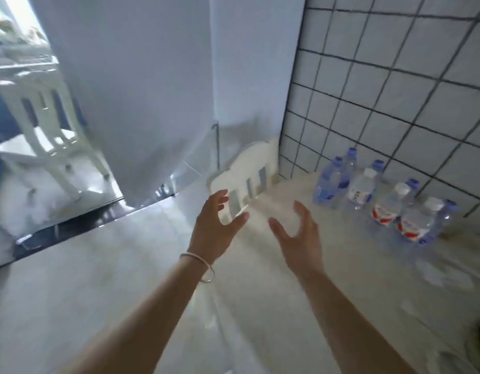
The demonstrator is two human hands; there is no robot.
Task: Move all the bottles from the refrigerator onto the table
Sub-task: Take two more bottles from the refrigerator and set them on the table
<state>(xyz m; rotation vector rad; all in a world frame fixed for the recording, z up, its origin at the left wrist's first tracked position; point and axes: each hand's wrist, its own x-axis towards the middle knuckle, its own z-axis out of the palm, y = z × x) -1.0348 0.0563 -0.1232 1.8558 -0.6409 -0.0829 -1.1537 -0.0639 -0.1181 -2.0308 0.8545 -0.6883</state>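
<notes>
Both hands empty and spread over the table, bottles grouped by the tiled wall

The refrigerator is seen at upper left, its contents not shown, so whether bottles are left inside cannot be told; the pale table is bounded by the tiled wall, and the bottles are packed close there, so a row could be toppled if another were pushed in carelessly; the left hand and right hand are held apart, fingers splayed, nothing gripped
</notes>
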